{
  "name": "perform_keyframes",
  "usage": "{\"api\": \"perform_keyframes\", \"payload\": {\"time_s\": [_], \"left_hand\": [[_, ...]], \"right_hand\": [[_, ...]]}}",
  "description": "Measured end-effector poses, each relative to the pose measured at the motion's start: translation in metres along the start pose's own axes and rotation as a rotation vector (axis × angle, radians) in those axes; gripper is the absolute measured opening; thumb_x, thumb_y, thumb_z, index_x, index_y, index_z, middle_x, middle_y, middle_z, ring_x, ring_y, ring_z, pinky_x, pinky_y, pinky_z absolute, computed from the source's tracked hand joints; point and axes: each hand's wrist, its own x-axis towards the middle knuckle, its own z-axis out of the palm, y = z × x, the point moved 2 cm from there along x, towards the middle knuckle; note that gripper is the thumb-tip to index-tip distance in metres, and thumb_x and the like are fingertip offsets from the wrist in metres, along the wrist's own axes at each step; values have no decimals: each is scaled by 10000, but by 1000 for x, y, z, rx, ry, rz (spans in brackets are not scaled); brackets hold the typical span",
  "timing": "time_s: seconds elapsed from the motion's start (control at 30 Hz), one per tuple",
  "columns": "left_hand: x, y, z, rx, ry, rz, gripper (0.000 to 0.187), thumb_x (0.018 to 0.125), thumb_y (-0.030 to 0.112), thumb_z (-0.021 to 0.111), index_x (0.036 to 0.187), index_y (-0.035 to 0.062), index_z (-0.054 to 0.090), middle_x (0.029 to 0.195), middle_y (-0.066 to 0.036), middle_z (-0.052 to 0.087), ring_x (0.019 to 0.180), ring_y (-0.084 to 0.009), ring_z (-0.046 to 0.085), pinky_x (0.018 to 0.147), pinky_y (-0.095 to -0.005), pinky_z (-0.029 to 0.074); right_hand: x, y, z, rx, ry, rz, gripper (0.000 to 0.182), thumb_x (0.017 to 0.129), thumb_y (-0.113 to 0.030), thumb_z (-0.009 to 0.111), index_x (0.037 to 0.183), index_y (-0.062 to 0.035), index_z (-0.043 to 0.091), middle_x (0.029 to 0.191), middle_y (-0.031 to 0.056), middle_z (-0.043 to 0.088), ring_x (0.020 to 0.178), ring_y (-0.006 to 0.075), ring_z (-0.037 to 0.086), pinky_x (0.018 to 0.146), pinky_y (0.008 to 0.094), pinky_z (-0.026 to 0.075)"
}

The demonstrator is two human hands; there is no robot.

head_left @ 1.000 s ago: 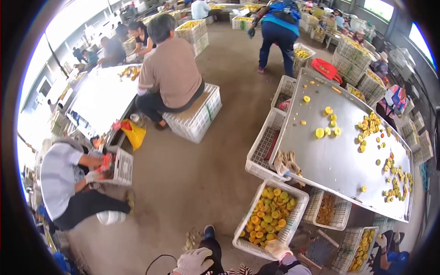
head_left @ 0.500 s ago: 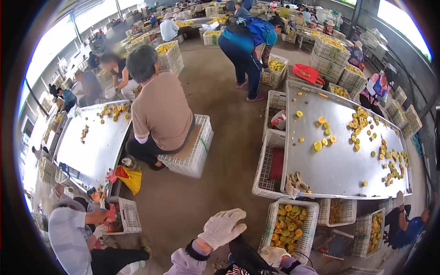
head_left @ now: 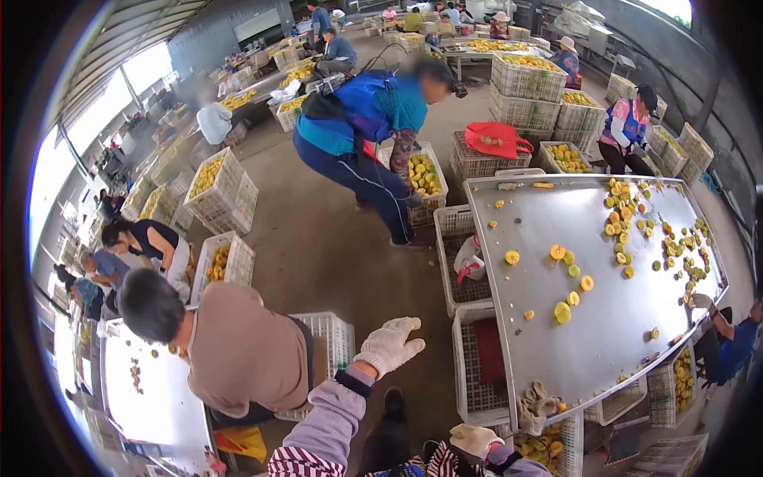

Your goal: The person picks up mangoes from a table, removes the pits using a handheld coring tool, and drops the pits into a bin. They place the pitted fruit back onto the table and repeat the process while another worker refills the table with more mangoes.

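My left hand, in a pale knitted glove, reaches forward over the floor. Its fingers are stretched out with nothing in them. Lower down, my right hand, gloved too, is beside a white plastic crate of cut yellow-orange fruit; how far its fingers are bent cannot be made out. Past it stands a metal table strewn with halved fruit. A used pair of work gloves lies on its near corner.
A person in brown sits on a crate at left. Ahead, a person in blue bends over a crate of fruit. Crates line the table's left side; another worker is at the right.
The view has moved forward and turned, so the bending person and the metal table appear nearer. The seated person has shifted lower left. My left hand stays outstretched.
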Motion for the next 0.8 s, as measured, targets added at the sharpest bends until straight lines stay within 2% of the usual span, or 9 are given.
{"api": "perform_keyframes", "payload": {"time_s": [0.1, 0.17, 0.27, 0.47, 0.5, 0.53, 0.63, 0.7, 0.8], "left_hand": [[97, -54, -22, -30, -109, -11, 551, 931, 428, 625, 1359, 83, 577, 1413, -160, 566, 1332, -343, 506, 1114, -428, 403], [169, -75, -39, 5, -203, 0, 551, 934, 410, 620, 1360, 63, 575, 1423, -166, 561, 1336, -345, 504, 1114, -428, 402], [261, -94, -54, 17, -244, -30, 574, 932, 433, 610, 1385, 84, 565, 1439, -162, 554, 1319, -350, 522, 1111, -428, 406], [373, -73, -72, -56, -424, -96, 563, 947, 456, 593, 1402, 125, 566, 1430, -115, 579, 1303, -340, 549, 1104, -412, 418], [381, -77, -67, -126, -474, -114, 575, 951, 461, 591, 1414, 123, 557, 1424, -117, 586, 1311, -332, 548, 1108, -402, 415], [388, -81, -66, -182, -488, -128, 592, 956, 462, 594, 1426, 105, 542, 1412, -124, 599, 1318, -319, 549, 1104, -384, 418], [385, -93, -67, -193, -554, -176, 595, 956, 449, 607, 1417, 78, 546, 1397, -142, 607, 1306, -315, 560, 1092, -377, 429], [370, -100, -74, -280, -632, -273, 598, 955, 457, 604, 1415, 79, 549, 1390, -145, 611, 1298, -317, 564, 1089, -379, 428], [353, -101, -95, -198, -741, -348, 595, 931, 449, 613, 1395, 78, 570, 1368, -144, 628, 1275, -305, 585, 1074, -368, 436]], "right_hand": [[72, -57, -65, 14, 38, 51, 468, 906, -448, 586, 1244, -134, 663, 1146, 152, 718, 1107, 351, 662, 958, 415, 514], [139, -63, -90, 100, 75, 94, 461, 908, -443, 593, 1247, -138, 661, 1155, 150, 716, 1116, 352, 657, 960, 419, 512], [183, -96, -142, 292, 268, 247, 474, 905, -452, 593, 1260, -144, 658, 1188, 140, 708, 1142, 347, 647, 985, 411, 499], [261, -73, -222, 278, 205, 263, 457, 912, -452, 566, 1251, -160, 661, 1206, 144, 698, 1153, 346, 643, 995, 421, 496], [272, -68, -235, 214, 155, 310, 450, 915, -450, 553, 1244, -164, 664, 1208, 145, 697, 1151, 344, 644, 993, 423, 496], [283, -65, -253, 204, 234, 257, 431, 914, -440, 541, 1211, -161, 679, 1194, 150, 697, 1129, 341, 653, 984, 428, 500], [298, -61, -312, 270, 474, 356, 384, 911, -400, 552, 1166, -150, 694, 1095, 153, 722, 1055, 351, 677, 932, 449, 527], [294, -65, -341, 299, 529, 389, 382, 914, -393, 554, 1164, -141, 694, 1079, 160, 725, 1046, 353, 681, 925, 451, 531], [285, -76, -363, 332, 590, 429, 385, 913, -383, 565, 1168, -125, 691, 1061, 176, 727, 1035, 359, 685, 921, 454, 532]]}}
